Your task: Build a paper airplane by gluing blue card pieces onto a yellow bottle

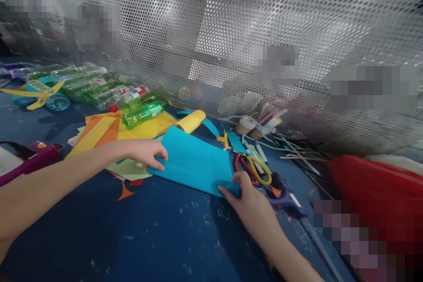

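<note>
A sheet of bright blue paper [196, 161] lies over the dark blue table, its near edge toward me; it looks folded, though I cannot be sure. My left hand [148, 154] is closed on its left end, thumb and fingers at the edge. At the near right corner, my right hand [249, 189] pinches the paper between thumb and forefinger. Just behind the sheet rests a rolled yellow paper tube [191, 121]. Scissors with red and yellow handles [259, 171] lie right beside my right hand, and a dark blue glue gun [289, 202] is next to them.
Several plastic bottles [145, 114] line the back left, partly on yellow and orange paper sheets [105, 128]. A yellow and blue model plane [41, 92] stands far left, near a purple device [39, 156]. Perforated metal panels [165, 9] close the back. Red cloth [380, 180] is at right.
</note>
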The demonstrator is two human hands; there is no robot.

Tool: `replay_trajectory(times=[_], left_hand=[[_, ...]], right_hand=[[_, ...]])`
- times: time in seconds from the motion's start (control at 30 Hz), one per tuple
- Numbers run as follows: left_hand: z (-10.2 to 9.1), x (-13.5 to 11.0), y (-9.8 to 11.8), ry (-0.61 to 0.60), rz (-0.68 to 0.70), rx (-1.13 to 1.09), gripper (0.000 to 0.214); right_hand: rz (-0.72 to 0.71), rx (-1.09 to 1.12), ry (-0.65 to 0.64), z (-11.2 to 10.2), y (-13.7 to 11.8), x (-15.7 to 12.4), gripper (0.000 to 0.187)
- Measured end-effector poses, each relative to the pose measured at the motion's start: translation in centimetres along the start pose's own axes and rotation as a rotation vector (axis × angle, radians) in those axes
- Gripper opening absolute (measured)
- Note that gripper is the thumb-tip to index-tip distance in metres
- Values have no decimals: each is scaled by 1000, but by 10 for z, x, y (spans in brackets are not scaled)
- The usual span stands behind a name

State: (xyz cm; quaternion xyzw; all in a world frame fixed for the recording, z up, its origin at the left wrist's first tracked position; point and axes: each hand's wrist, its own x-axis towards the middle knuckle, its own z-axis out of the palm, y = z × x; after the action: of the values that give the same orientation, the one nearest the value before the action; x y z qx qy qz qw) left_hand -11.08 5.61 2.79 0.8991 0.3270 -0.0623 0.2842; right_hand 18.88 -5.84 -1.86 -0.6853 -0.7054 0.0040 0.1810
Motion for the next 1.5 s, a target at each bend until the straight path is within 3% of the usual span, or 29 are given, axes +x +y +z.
replay_trajectory(times=[0.33, 1.0, 1.5], left_hand=[[0, 1, 1, -52, -125, -114, 27], [4, 2, 17, 57, -137, 173, 26], [3, 2, 21, 42, -157, 167, 24]], right_hand=[[-63, -82, 55, 5, 3, 0, 29], [-140, -132, 52, 6, 3, -1, 29], [-119, -111, -8, 4, 2, -2, 29]])
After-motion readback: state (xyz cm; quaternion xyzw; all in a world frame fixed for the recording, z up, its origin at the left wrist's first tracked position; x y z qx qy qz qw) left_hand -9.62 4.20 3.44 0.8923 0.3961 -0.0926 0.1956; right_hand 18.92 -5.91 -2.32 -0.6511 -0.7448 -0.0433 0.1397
